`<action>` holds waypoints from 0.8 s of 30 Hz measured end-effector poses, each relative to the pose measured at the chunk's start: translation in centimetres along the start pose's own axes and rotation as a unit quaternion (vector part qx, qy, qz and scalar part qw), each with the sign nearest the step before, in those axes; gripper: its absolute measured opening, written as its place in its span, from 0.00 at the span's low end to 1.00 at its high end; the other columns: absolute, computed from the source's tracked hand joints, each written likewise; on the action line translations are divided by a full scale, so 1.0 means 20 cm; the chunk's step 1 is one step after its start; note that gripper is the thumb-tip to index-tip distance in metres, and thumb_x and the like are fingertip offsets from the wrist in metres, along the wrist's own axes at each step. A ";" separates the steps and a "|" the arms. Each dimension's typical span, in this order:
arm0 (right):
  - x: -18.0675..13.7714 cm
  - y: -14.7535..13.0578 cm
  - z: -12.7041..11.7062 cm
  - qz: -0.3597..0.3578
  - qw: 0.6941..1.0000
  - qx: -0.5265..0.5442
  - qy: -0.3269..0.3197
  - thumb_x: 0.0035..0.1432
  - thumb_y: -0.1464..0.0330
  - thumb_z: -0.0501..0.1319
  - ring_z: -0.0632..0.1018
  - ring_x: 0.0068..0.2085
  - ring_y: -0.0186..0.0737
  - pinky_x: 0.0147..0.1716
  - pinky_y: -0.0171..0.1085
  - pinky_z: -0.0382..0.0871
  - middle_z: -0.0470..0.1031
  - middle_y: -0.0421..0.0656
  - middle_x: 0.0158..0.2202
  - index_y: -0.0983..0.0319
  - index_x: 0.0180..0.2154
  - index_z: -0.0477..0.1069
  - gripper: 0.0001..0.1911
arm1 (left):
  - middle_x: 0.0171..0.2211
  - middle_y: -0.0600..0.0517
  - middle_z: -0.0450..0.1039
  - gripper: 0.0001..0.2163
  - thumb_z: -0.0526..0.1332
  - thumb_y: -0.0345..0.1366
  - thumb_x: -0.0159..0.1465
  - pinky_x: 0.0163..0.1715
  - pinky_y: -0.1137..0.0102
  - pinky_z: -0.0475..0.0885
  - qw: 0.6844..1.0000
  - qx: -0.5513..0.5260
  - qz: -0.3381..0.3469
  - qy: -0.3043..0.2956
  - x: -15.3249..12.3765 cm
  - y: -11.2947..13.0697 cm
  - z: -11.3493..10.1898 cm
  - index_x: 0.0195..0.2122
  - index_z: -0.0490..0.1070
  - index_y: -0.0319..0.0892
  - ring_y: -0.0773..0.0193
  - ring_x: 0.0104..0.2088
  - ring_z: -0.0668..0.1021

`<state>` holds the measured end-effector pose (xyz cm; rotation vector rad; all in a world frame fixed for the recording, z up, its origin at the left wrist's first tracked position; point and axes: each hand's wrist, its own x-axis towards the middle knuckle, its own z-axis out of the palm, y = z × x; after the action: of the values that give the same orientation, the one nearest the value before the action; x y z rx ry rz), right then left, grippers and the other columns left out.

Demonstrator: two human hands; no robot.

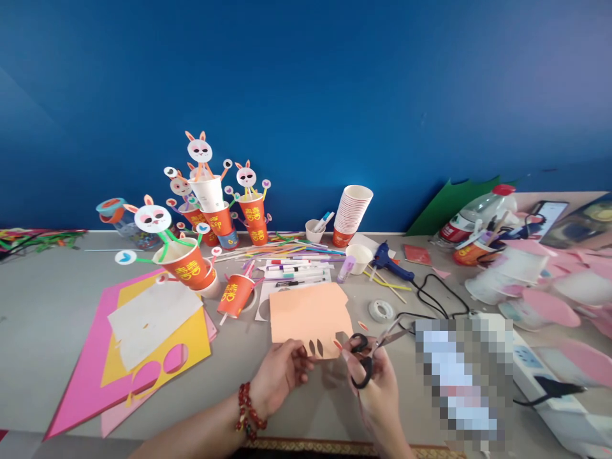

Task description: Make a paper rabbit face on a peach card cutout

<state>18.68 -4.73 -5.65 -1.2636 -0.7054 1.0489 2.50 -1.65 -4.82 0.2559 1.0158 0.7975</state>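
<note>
Lower centre of the frame, the right hand (381,387) grips black-handled scissors (382,342), a small paper piece (337,345) at its fingertips! The left hand (280,376) curls by the peach sheet (308,315), centre frame; whether it's pinching, I can't tell.

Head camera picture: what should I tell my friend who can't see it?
A left hand touches peach paper while the right hand holds black-handled scissors. Beyond them, to the left, are red paper cups with white rabbit faces.
</note>
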 end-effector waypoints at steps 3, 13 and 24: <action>0.00 0.00 -0.01 0.002 1.000 -0.001 -0.017 0.48 0.60 0.72 0.60 0.15 0.24 0.11 0.28 0.53 0.71 0.37 0.27 0.60 0.35 0.69 0.18 | 0.25 0.49 0.74 0.09 0.65 0.37 0.54 0.20 0.76 0.63 1.000 0.003 0.007 -0.011 -0.03 -0.01 -0.01 0.25 0.70 0.36 0.69 0.22 0.73; -0.03 -0.02 0.03 0.044 0.998 0.039 -0.032 0.46 0.61 0.72 0.59 0.15 0.24 0.11 0.27 0.52 0.68 0.36 0.26 0.60 0.33 0.67 0.18 | 0.27 0.46 0.76 0.13 0.68 0.42 0.54 0.24 0.72 0.66 0.994 0.002 0.096 -0.048 -0.12 0.00 -0.06 0.25 0.73 0.36 0.64 0.26 0.75; -0.07 -0.17 -0.04 -0.046 0.997 0.028 -0.059 0.45 0.68 0.71 0.68 0.19 0.32 0.14 0.31 0.58 0.72 0.39 0.27 0.58 0.31 0.66 0.15 | 0.22 0.49 0.73 0.16 0.63 0.43 0.59 0.35 0.66 0.70 0.946 0.155 0.270 -0.086 -0.13 0.13 -0.01 0.19 0.73 0.40 0.59 0.28 0.75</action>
<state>19.65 -6.23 -2.30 -1.1178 -0.8115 1.0661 0.43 -1.75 -1.77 0.8890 0.9103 1.0824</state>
